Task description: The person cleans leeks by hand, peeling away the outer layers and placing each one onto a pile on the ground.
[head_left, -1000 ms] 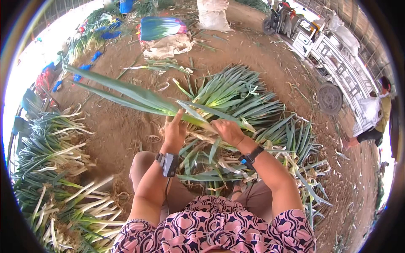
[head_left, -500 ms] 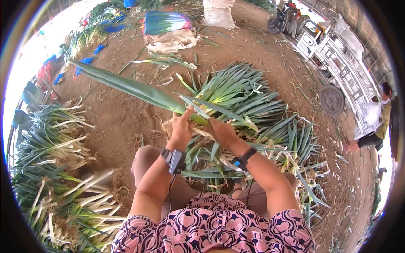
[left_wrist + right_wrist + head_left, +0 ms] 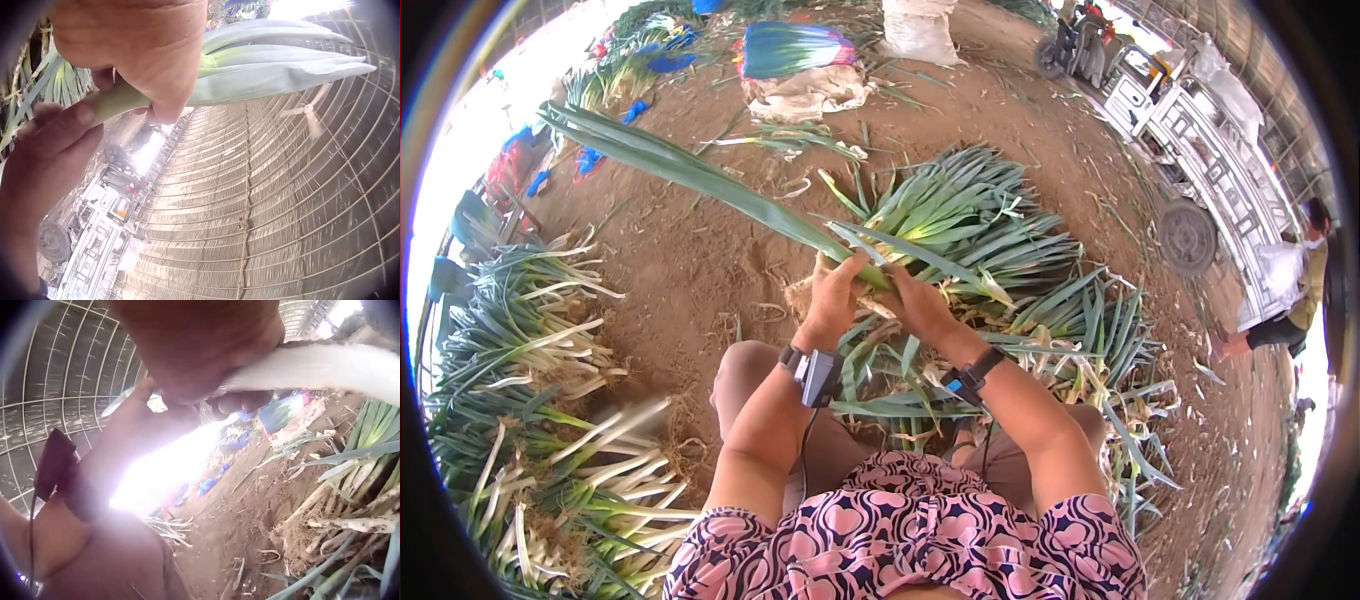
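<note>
A long green leek is held up over the ground, its leaves pointing to the upper left in the head view. The left hand grips its stem just below the leaves, thumb on top. Close beside it, the right hand has its fingers curled round the same stem. In the left wrist view the green stem passes between both hands. The white lower stem extends out of the right hand in the right wrist view. A leek pile lies just beyond the hands.
Rows of leeks with white stems lie at the left. A wrapped leek bundle rests on sacking at the back, near a white sack. A white cart and a person are at the right.
The right hand has shifted slightly left, closer to the left hand. The leaves have come together into a narrower bunch and their tips have swung a little. The left hand has moved slightly right.
</note>
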Demonstrator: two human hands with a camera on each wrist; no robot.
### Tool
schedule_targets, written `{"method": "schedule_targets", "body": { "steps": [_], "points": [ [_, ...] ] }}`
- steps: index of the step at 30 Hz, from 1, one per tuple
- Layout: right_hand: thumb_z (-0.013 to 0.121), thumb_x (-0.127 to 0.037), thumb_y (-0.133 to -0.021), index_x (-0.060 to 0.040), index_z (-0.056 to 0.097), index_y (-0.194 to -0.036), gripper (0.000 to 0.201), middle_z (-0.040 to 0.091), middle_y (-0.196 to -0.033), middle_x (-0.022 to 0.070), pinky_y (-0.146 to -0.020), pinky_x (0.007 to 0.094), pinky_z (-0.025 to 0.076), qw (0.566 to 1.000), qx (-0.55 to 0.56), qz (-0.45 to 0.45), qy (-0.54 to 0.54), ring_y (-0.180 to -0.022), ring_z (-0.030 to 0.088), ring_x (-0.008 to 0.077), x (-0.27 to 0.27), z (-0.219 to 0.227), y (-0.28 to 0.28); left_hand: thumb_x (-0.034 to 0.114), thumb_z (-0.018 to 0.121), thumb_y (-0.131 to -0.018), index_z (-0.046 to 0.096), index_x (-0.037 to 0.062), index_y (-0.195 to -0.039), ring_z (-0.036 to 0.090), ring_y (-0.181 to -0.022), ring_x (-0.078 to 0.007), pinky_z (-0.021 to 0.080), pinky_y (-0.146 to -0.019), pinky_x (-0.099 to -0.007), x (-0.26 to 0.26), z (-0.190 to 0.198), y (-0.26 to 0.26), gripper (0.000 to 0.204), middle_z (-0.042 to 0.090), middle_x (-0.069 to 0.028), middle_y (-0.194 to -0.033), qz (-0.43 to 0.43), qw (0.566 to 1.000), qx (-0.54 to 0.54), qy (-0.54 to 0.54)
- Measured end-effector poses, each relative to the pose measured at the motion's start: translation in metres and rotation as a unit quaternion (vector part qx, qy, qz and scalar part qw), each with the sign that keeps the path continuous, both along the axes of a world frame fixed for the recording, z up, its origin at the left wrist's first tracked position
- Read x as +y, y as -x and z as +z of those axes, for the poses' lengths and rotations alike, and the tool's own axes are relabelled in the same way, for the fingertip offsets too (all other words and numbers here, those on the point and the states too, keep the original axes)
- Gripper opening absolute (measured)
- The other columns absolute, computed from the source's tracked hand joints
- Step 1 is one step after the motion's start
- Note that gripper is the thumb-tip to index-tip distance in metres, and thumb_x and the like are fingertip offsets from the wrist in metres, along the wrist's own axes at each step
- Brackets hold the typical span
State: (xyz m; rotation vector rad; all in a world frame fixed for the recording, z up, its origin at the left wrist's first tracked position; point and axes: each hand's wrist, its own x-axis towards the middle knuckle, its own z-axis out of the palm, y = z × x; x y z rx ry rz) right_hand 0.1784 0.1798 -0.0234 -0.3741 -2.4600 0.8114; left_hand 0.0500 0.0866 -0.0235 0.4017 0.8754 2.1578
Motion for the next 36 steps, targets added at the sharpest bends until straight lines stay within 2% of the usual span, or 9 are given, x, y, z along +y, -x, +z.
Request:
{"method": "schedule_targets", "body": {
  "steps": [1,6,8,10,13,16,22,31,36],
  "points": [
    [0.052,-0.034,-0.09,-0.0069,0.049,-0.113,0.036,0.061,-0.077,0.0231,-0.061,0.0492,0.045,0.992,-0.124,-0.008,-0.001,-0.076,0.059,0.0418,0.002,0.001,0.0,0.001,0.06,-0.08,0.046,0.0047,-0.108,0.058,-0.083,-0.0169,0.05,-0.067,-0.0289,0.0,-0.001,-0.001,0.031,0.056,-0.0069,-0.096,-0.007,1.0,0.003,0.002],
    [0.052,-0.034,-0.09,-0.0016,0.054,-0.101,0.034,0.06,-0.068,0.0205,-0.054,0.0462,0.046,0.999,-0.025,0.022,0.023,-0.066,0.06,0.0393,0.017,-0.034,0.01,-0.001,0.058,-0.079,0.046,0.0057,-0.106,0.057,-0.086,-0.0157,0.048,-0.066,-0.0274,0.0,0.003,-0.003,0.031,0.055,-0.0055,-0.094,-0.005,1.0,0.008,0.008],
    [0.051,-0.035,-0.091,0.0008,0.056,-0.096,0.037,0.06,-0.066,0.0188,-0.053,0.0436,0.047,0.985,-0.055,0.012,0.161,-0.064,0.061,0.0359,0.024,-0.035,0.012,-0.002,0.058,-0.078,0.046,0.0059,-0.106,0.056,-0.086,-0.0159,0.048,-0.068,-0.0278,-0.001,0.003,0.0,0.031,0.055,-0.005,-0.094,-0.023,0.999,0.024,-0.006],
    [0.05,-0.036,-0.091,0.0028,0.057,-0.092,0.04,0.059,-0.068,0.0174,-0.052,0.0408,0.047,0.884,-0.147,-0.027,0.442,-0.063,0.062,0.0315,0.019,-0.002,0.009,-0.003,0.057,-0.078,0.046,0.0059,-0.105,0.055,-0.086,-0.0162,0.047,-0.07,-0.0281,-0.003,0.005,0.001,0.031,0.055,-0.0047,-0.094,-0.048,0.997,0.046,-0.028],
    [0.049,-0.038,-0.092,0.0009,0.056,-0.099,0.04,0.06,-0.077,0.0151,-0.054,0.0378,0.048,0.897,-0.079,-0.018,0.434,-0.068,0.063,0.0259,0.028,-0.016,0.003,-0.004,0.055,-0.078,0.046,0.0055,-0.104,0.055,-0.084,-0.017,0.047,-0.072,-0.0285,-0.006,0.01,0.002,0.029,0.055,-0.0053,-0.093,-0.07,0.994,0.07,-0.041],
    [0.046,-0.035,-0.094,-0.003,0.055,-0.102,0.035,0.062,-0.086,0.0155,-0.057,0.0376,0.048,0.983,0.037,-0.012,0.179,-0.071,0.063,0.0293,0.018,-0.027,-0.017,-0.003,0.056,-0.078,0.047,0.0052,-0.103,0.056,-0.084,-0.0165,0.047,-0.072,-0.0285,-0.006,0.009,0.006,0.028,0.055,-0.0058,-0.093,0.006,0.999,0.035,-0.019],
    [0.043,-0.034,-0.095,-0.0036,0.056,-0.1,0.033,0.063,-0.081,0.0163,-0.058,0.0383,0.048,0.999,-0.004,-0.028,-0.037,-0.068,0.063,0.032,0.012,-0.048,-0.039,-0.001,0.059,-0.08,0.047,0.0064,-0.106,0.057,-0.086,-0.0163,0.048,-0.073,-0.0298,-0.009,0.007,0.015,0.03,0.056,-0.0057,-0.096,0.075,0.996,-0.034,-0.014],
    [0.045,-0.04,-0.094,0.0007,0.06,-0.087,0.044,0.06,-0.061,0.0097,-0.052,0.0307,0.047,0.944,-0.074,-0.062,0.316,-0.049,0.059,0.017,0.019,-0.024,-0.031,0.0,0.06,-0.079,0.048,0.0085,-0.099,0.055,-0.083,-0.0176,0.046,-0.074,-0.0338,-0.018,0.0,0.029,0.025,0.055,-0.0042,-0.091,0.042,0.997,-0.062,-0.027],
    [0.048,-0.036,-0.094,0.0003,0.061,-0.087,0.039,0.058,-0.059,0.0086,-0.051,0.0289,0.045,0.985,-0.005,-0.033,0.172,-0.052,0.058,0.0156,-0.002,-0.009,-0.033,0.0,0.058,-0.08,0.049,0.008,-0.096,0.055,-0.085,-0.0175,0.045,-0.075,-0.0342,-0.022,0.0,0.033,0.021,0.055,-0.0042,-0.091,0.047,0.997,-0.053,-0.034]
  ]
}}
